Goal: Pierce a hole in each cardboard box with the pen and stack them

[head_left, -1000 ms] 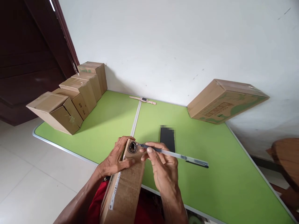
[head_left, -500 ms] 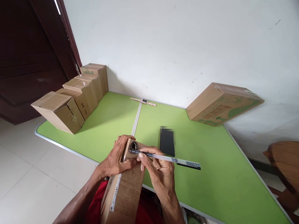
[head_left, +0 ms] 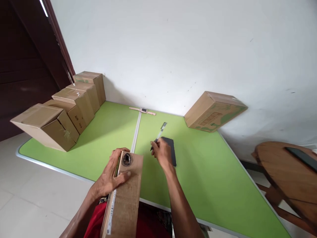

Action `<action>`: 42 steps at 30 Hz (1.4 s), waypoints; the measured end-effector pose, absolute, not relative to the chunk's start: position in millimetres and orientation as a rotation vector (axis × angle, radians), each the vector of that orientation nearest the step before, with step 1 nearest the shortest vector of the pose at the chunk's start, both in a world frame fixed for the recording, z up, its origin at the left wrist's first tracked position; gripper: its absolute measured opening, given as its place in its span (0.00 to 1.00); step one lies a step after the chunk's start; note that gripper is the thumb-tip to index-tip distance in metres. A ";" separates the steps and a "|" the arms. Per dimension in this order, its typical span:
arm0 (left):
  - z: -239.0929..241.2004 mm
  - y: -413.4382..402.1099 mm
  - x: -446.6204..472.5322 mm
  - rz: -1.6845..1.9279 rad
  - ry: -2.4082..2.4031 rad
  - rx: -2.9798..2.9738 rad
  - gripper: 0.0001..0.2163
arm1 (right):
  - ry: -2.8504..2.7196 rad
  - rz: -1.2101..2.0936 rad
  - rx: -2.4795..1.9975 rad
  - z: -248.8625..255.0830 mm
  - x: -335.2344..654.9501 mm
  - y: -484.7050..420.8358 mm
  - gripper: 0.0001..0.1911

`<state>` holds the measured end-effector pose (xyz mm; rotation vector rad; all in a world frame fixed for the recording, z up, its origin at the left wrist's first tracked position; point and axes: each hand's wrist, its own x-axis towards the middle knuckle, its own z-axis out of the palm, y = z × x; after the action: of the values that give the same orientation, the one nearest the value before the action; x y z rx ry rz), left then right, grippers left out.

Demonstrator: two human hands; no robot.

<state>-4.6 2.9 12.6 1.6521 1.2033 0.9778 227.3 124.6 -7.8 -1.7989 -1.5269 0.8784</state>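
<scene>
My left hand (head_left: 110,175) grips the upper left side of a long cardboard box (head_left: 127,201), its thumb across the front face. Near the top of that face is a round hole (head_left: 127,159) with a dark, inked-looking ring around it. My right hand (head_left: 162,150) is closed around a pen (head_left: 160,131) with a clear barrel, held over the green table and slightly blurred. Partly behind that hand lies a black phone (head_left: 170,147), flat on the table. The box leans against the table's near edge, above a red garment.
Several cardboard boxes (head_left: 74,105) stand in a row at the left. Another box (head_left: 215,112) tilts by the wall at the right. A pink-strapped watch (head_left: 144,110) lies at the back of the green table (head_left: 210,172). A wooden stool (head_left: 277,165) stands right.
My right hand has drawn the pen away from the hole and moved forward and right of the box, the pen now pointing differently. My left hand still holds the box. The view has shifted right.
</scene>
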 end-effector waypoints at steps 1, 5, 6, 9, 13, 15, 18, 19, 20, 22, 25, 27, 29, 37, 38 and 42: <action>12.3 2.0 -6.1 0.978 1.212 1.624 0.25 | -1.565 0.864 -1.857 -13.9 225.5 130.6 0.10; 11.0 0.2 -9.7 0.991 1.227 1.557 0.25 | -1.685 0.756 -2.118 -31.6 215.2 143.5 0.07; 10.7 0.3 -10.0 0.991 1.227 1.554 0.25 | -1.706 0.742 -2.168 -33.5 213.2 145.6 0.08; 10.8 0.7 -9.8 0.978 1.229 1.555 0.25 | -1.762 0.715 -2.257 -33.6 210.0 150.3 0.12; 12.9 -0.5 -9.7 0.970 1.224 1.547 0.25 | -1.818 0.682 -2.267 -26.0 212.8 142.1 0.11; 13.6 -1.9 -10.7 0.976 1.216 1.538 0.26 | -1.822 0.640 -2.244 -21.3 219.5 128.5 0.11; 13.0 -3.7 -12.3 0.994 1.224 1.535 0.25 | -1.735 0.493 -2.263 -17.0 236.6 103.9 0.18; 12.6 -3.8 -12.3 0.997 1.226 1.536 0.25 | -1.683 0.445 -2.295 -17.0 243.0 97.2 0.22; 12.0 -3.6 -11.6 0.998 1.227 1.539 0.25 | -1.630 0.415 -2.333 -17.8 249.1 92.3 0.26; 11.0 -2.5 -8.7 0.995 1.218 1.546 0.24 | -1.542 0.421 -2.395 -21.4 259.6 88.5 0.32; 9.8 -0.3 -2.7 0.992 1.184 1.561 0.25 | -1.454 0.530 -2.402 -28.8 271.7 96.0 0.38; 9.0 0.5 -0.4 0.989 1.173 1.562 0.26 | -1.381 0.606 -2.371 -32.9 279.2 104.2 0.43; 8.0 0.6 -0.5 0.993 1.181 1.550 0.27 | -1.309 0.711 -2.304 -36.5 286.9 109.7 0.41; 7.1 -2.3 -5.9 1.042 1.231 1.509 0.27 | -1.061 1.307 -1.647 -49.5 292.9 66.3 0.28; 7.0 -2.3 -6.0 1.048 1.233 1.504 0.27 | -0.996 1.380 -1.549 -47.7 290.3 55.1 0.30; 4.8 0.1 -5.9 1.050 1.206 1.488 0.26 | -0.572 1.623 -1.112 -21.3 276.6 13.6 0.27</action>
<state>-5.9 0.1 4.8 1.4880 1.2059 1.0500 276.6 13.6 -21.3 -1.1122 -0.5722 1.6225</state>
